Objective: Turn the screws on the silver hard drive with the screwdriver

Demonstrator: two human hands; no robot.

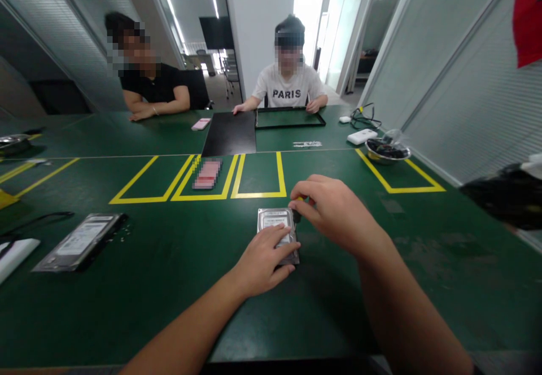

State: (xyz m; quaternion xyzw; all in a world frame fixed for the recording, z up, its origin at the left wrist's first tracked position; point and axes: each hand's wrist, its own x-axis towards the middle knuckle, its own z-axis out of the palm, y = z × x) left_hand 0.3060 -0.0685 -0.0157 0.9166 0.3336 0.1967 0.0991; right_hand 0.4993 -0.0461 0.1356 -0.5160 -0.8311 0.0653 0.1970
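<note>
On the green table a hard drive (275, 217) lies with its labelled face up. My left hand (266, 259) rests across it, fingers spread over the label and the right edge, hiding much of its lower half. At the drive's upper right corner, my right hand (324, 203) is closed in a pinch around a small screwdriver (300, 199) with a yellow and dark handle. The fingers cover most of that tool, and its tip cannot be made out.
Left lies another hard drive (82, 242), with small bits, perhaps screws, beside it. Yellow tape outlines (258, 195) mark the table. A metal bowl (387, 152) of dark items stands back right. Across sit two people, one touching a black panel (231, 132) and a black frame (292, 125).
</note>
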